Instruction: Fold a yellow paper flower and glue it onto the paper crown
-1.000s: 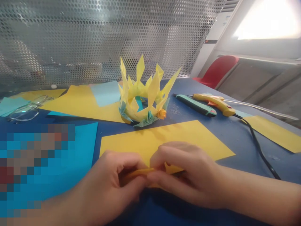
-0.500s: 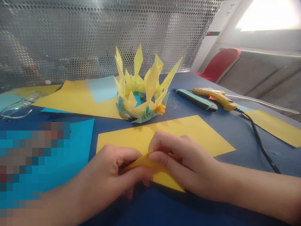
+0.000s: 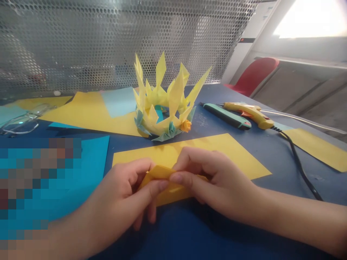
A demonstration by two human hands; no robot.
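Between my hands is a small folded piece of yellow paper [image 3: 159, 172], held above the near part of the table. My left hand [image 3: 127, 191] pinches its left side, thumb on the near face. On its right side my right hand [image 3: 208, 177] grips it between thumb and bent forefinger, the two thumbs almost meeting. Parts of the paper are hidden behind the fingers. Just beyond lies a flat yellow sheet [image 3: 227, 155]. Behind that stands a paper crown [image 3: 176, 97] with tall yellow points, blue-green leaf shapes and an orange flower.
A green utility knife [image 3: 227, 116] and a yellow glue gun [image 3: 249, 112] with a black cord lie at right. Blue paper [image 3: 92, 162] is at left, partly under a blurred patch. Glasses [image 3: 21, 124] and more sheets lie behind. A perforated metal panel [image 3: 108, 43] bounds the back.
The folded yellow paper has been turned in my fingers; its upper edge now shows a raised flap. My left thumb has moved up onto its near face, closer to my right thumb.
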